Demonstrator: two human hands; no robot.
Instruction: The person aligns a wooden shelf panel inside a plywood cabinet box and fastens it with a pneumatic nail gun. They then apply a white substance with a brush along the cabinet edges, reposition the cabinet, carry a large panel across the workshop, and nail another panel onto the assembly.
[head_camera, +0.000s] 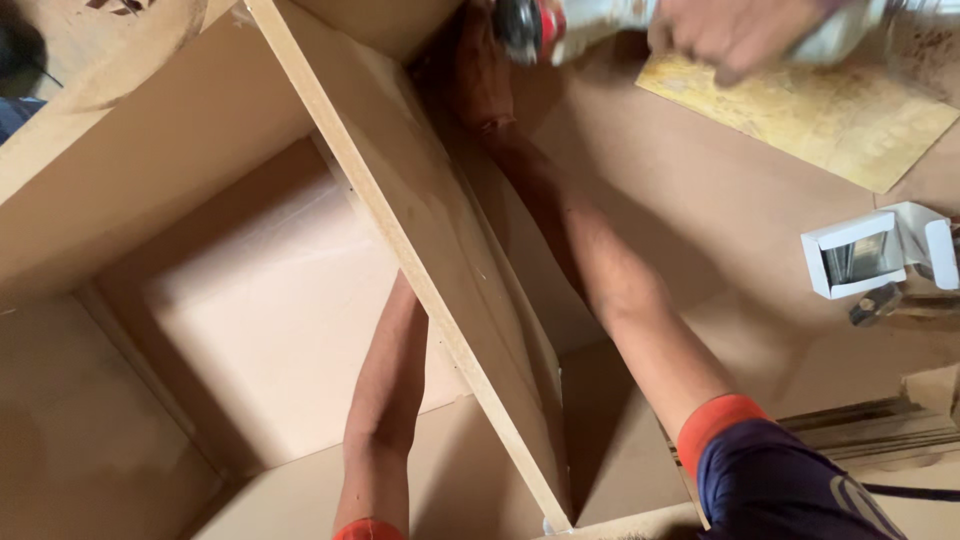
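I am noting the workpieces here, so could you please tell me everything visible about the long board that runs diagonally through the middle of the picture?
The long board is a pale, flat panel that looks like fibreboard or plywood, standing on edge with its lighter narrow edge towards the camera. It runs from the top, left of centre, down to the bottom, right of centre, as a divider inside a box-like carcass of the same material. The person's left forearm passes behind it; their right arm reaches along its other face.

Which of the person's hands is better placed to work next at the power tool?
Right, probably. The right hand lies beside the power tool at the wooden panel's far end. The left forearm goes under that panel, and its hand is hidden.
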